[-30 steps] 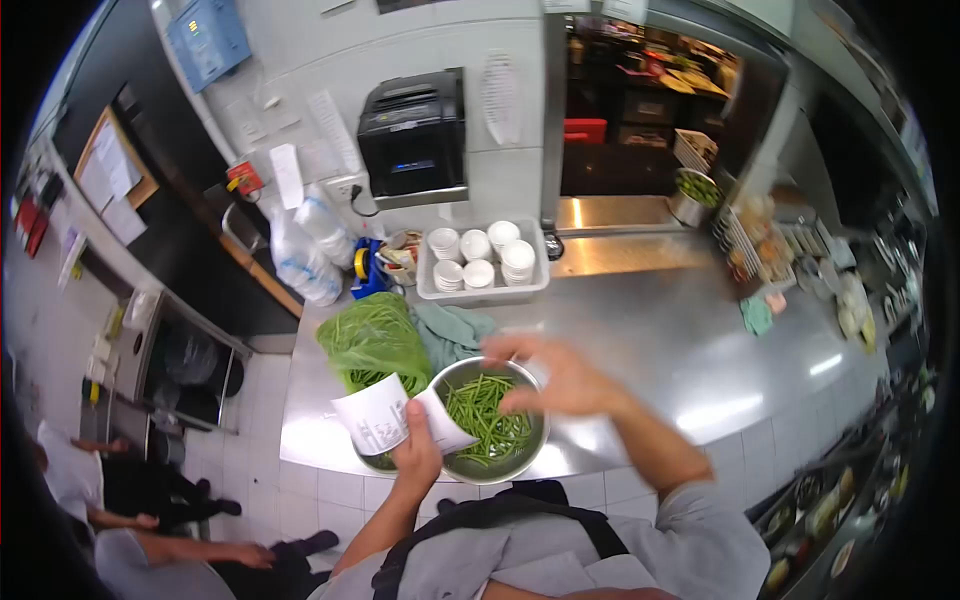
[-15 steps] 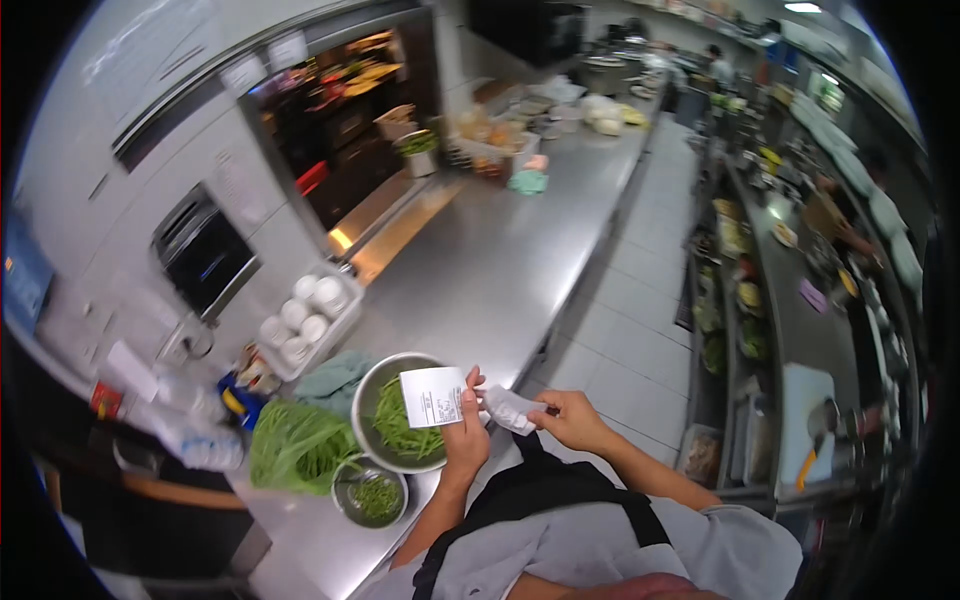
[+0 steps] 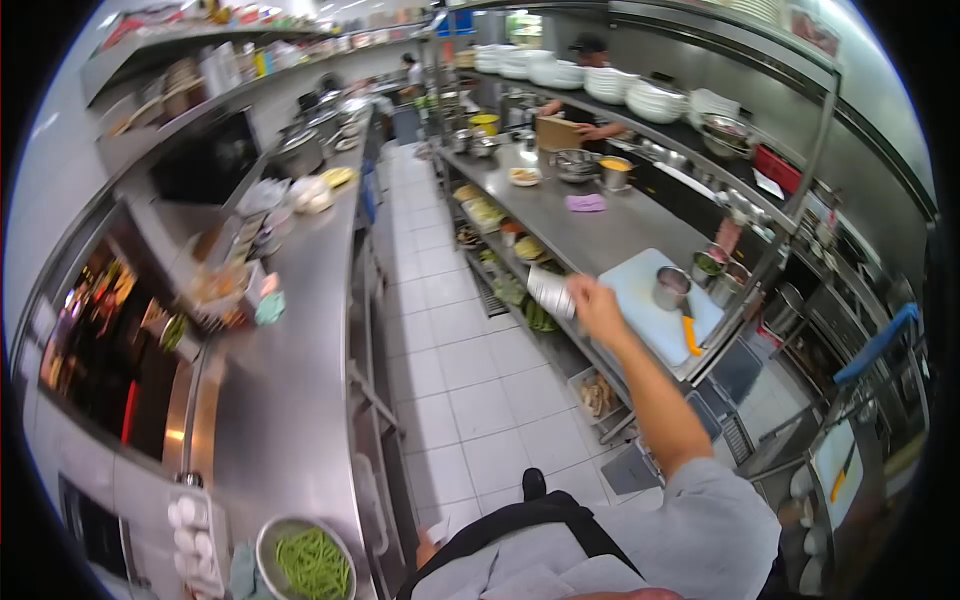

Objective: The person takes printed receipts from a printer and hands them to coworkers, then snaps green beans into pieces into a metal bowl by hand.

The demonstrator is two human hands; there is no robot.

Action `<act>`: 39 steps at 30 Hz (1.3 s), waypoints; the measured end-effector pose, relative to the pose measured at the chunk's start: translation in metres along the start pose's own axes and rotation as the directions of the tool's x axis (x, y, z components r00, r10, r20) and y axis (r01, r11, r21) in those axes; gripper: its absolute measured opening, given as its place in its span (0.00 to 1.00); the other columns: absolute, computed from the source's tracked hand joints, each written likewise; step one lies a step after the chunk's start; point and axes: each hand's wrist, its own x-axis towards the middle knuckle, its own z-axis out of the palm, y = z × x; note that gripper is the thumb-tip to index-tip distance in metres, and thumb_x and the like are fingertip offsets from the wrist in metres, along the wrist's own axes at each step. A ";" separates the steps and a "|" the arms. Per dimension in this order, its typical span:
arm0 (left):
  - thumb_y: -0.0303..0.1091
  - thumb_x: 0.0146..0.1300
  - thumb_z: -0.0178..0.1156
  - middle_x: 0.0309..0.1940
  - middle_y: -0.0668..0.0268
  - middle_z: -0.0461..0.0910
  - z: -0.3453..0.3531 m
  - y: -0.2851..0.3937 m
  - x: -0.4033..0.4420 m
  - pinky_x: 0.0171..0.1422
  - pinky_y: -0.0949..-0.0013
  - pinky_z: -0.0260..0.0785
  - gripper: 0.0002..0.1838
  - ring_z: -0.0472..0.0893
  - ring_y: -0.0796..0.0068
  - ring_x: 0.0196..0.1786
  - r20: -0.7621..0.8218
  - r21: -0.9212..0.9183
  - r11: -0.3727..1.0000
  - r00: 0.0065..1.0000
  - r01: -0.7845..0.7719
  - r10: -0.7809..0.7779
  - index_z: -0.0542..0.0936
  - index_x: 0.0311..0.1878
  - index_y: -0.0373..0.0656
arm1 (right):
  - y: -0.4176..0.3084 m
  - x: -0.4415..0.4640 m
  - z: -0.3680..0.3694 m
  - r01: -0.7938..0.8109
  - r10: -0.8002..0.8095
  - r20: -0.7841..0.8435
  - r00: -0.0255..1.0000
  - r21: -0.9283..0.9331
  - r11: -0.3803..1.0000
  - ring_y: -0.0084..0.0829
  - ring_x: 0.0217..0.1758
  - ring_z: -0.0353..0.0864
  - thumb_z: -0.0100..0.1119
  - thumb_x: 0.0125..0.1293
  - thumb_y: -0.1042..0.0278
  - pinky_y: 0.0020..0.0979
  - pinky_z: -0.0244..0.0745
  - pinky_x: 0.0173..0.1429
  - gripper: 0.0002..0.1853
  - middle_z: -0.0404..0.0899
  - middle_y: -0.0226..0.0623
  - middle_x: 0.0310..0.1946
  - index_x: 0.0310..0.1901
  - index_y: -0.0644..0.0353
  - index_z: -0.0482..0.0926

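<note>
My right hand [image 3: 597, 310] is stretched forward, its fingers closed on a white printed paper slip [image 3: 552, 292]. The slip hangs over the aisle side of the right-hand counter, left of a pale cutting board [image 3: 640, 290]. On that board are a metal cup [image 3: 671, 287] and a knife with an orange handle [image 3: 691, 335]. Low by my apron, my left hand [image 3: 427, 551] is partly hidden and pinches another piece of white paper [image 3: 438, 531]. A metal bowl of green beans [image 3: 312, 562] stands left of it on the steel counter.
A long steel counter [image 3: 290, 400] runs along the left, with a tub of white cups [image 3: 193, 540]. Tiled floor [image 3: 450, 350] lies between the counters. Stacked white bowls [image 3: 610, 85] fill a shelf at right. A person [image 3: 590, 50] stands behind it with a cardboard piece [image 3: 560, 133].
My view has swung right toward the other counter. My right hand has reached forward with a slip, away from my left hand, which has dropped low beside my body.
</note>
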 end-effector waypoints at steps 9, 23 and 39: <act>0.39 0.70 0.52 0.37 0.49 0.88 -0.027 0.067 0.137 0.48 0.51 0.76 0.18 0.87 0.52 0.43 0.019 0.018 0.976 0.976 0.216 -0.216 0.85 0.45 0.34 | 0.005 0.376 -0.357 0.132 -0.259 -0.763 0.592 -0.225 0.965 0.20 0.26 0.78 0.68 0.71 0.58 0.26 0.73 0.33 0.15 0.83 0.31 0.28 0.45 0.64 0.87; 0.39 0.72 0.53 0.35 0.48 0.87 -0.078 0.077 0.238 0.43 0.52 0.76 0.18 0.86 0.54 0.37 0.080 0.003 0.984 0.981 0.180 -0.179 0.84 0.43 0.32 | -0.001 0.430 -0.391 0.162 0.017 -0.861 0.508 0.116 0.980 0.35 0.26 0.90 0.59 0.74 0.69 0.32 0.86 0.27 0.16 0.87 0.51 0.33 0.46 0.80 0.78; 0.39 0.75 0.53 0.30 0.51 0.85 -0.137 0.117 0.432 0.33 0.58 0.74 0.19 0.83 0.62 0.28 -0.025 -0.122 0.922 0.930 -0.368 0.368 0.81 0.39 0.30 | -0.032 0.332 -0.396 0.034 -0.100 -0.803 0.587 -0.099 0.995 0.38 0.38 0.92 0.59 0.76 0.72 0.33 0.89 0.39 0.15 0.86 0.53 0.43 0.54 0.78 0.73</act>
